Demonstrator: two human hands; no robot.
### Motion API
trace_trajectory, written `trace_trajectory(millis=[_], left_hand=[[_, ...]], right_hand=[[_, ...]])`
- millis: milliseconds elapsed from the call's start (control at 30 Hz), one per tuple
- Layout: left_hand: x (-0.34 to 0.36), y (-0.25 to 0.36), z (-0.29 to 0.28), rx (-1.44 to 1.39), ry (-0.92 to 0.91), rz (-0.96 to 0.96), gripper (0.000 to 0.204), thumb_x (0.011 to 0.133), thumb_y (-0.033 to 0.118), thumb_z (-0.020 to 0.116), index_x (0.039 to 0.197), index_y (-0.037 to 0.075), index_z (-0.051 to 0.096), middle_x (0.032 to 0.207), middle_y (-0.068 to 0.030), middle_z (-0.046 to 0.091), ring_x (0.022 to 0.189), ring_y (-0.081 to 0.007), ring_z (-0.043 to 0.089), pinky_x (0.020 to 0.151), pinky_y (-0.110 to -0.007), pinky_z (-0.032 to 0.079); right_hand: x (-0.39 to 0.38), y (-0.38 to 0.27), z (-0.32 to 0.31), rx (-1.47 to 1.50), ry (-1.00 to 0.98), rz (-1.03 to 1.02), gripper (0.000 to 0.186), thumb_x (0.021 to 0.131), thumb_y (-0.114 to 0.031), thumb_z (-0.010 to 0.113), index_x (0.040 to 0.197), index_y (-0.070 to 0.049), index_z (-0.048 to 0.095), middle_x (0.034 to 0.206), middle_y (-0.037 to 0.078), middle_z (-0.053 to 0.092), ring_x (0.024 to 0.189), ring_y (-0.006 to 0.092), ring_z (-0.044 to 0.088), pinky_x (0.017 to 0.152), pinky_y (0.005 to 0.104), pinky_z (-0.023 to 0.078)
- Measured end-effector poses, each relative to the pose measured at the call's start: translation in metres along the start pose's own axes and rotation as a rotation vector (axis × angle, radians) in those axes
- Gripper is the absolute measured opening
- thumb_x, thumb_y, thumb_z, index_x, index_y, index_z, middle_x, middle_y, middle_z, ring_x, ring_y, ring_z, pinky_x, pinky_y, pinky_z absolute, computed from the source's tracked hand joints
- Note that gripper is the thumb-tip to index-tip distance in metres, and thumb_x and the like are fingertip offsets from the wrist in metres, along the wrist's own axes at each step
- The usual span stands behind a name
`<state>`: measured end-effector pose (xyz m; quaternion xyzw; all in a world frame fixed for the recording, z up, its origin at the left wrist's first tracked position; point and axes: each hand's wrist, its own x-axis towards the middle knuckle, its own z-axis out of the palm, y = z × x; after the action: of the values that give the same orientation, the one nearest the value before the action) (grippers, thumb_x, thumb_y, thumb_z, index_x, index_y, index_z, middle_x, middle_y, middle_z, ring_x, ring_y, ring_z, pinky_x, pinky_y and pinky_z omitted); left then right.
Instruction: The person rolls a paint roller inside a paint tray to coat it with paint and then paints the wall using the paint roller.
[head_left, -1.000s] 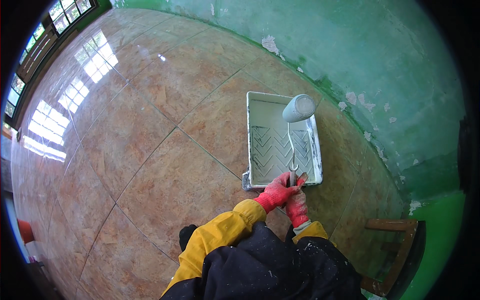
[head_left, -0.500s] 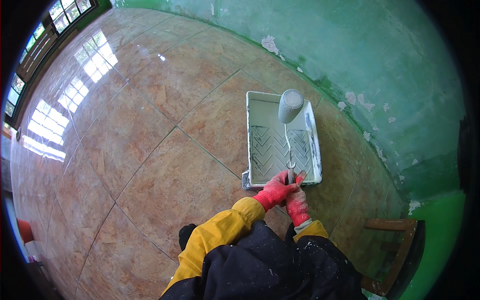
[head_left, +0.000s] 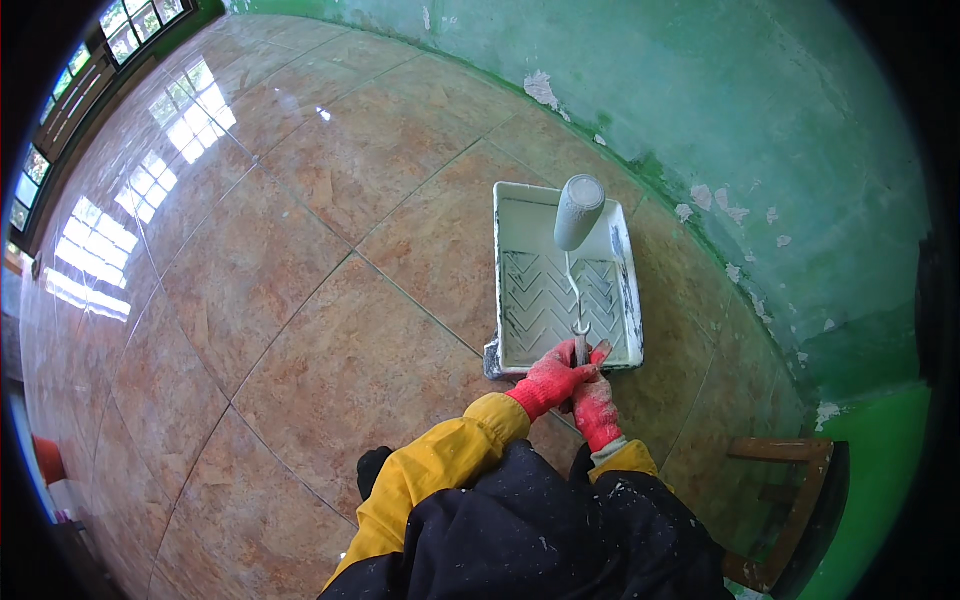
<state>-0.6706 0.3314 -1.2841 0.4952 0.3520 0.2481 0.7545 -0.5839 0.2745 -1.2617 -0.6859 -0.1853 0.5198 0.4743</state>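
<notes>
Both gloved hands grip the handle of a paint roller (head_left: 578, 212): my left hand (head_left: 553, 378) in red with its fingers around the handle, my right hand (head_left: 593, 405), red with pale paint smears, closed just below and to the right. The roller's thin wire frame reaches forward over a white paint tray (head_left: 630, 290) on the tiled floor. Its pale, paint-coated cover stands tilted over the tray's far, deeper end; whether it touches the paint I cannot tell. The near part of the tray has a chevron-ridged slope streaked with paint, and dark smudges mark its near corner.
Glossy beige floor tiles (head_left: 280, 250) surround the tray. A green wall (head_left: 760, 120) with flaking patches runs along the right. A wooden chair (head_left: 800, 450) stands at lower right. My black shoe (head_left: 372, 465) shows below. Windows (head_left: 130, 30) line the upper left; a red object (head_left: 48, 458) sits far left.
The roller cover has moved slightly left and away from me and turned from slanting rightward to more upright in the view. My hands hold the same grip, shifted very slightly.
</notes>
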Motion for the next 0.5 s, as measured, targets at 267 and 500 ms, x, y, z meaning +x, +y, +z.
trace_trajectory(millis=[267, 500], left_hand=[[0.000, 0.000, -0.003, 0.077, 0.017, -0.040, 0.037, 0.079, 0.024, 0.068, 0.111, 0.008, 0.055, 0.099, -0.0039, 0.062, 0.093, -0.0135, 0.057, 0.086, -0.030, 0.044], [-0.010, 0.036, 0.012, 0.163, 0.096, -0.042, 0.034, 0.081, 0.029, 0.067, 0.106, 0.008, 0.056, 0.091, -0.0035, 0.063, 0.087, -0.0135, 0.058, 0.081, -0.030, 0.045]], right_hand=[[-0.008, -0.012, 0.001, -0.057, -0.029, 0.088, 0.031, 0.091, -0.036, 0.055, 0.115, -0.017, 0.057, 0.088, -0.004, 0.058, 0.071, 0.0075, 0.055, 0.061, 0.0234, 0.046], [-0.014, -0.007, -0.012, -0.129, 0.014, -0.105, 0.024, 0.084, -0.034, 0.063, 0.097, -0.013, 0.061, 0.056, -0.003, 0.049, 0.041, 0.0083, 0.044, 0.038, 0.0233, 0.031]])
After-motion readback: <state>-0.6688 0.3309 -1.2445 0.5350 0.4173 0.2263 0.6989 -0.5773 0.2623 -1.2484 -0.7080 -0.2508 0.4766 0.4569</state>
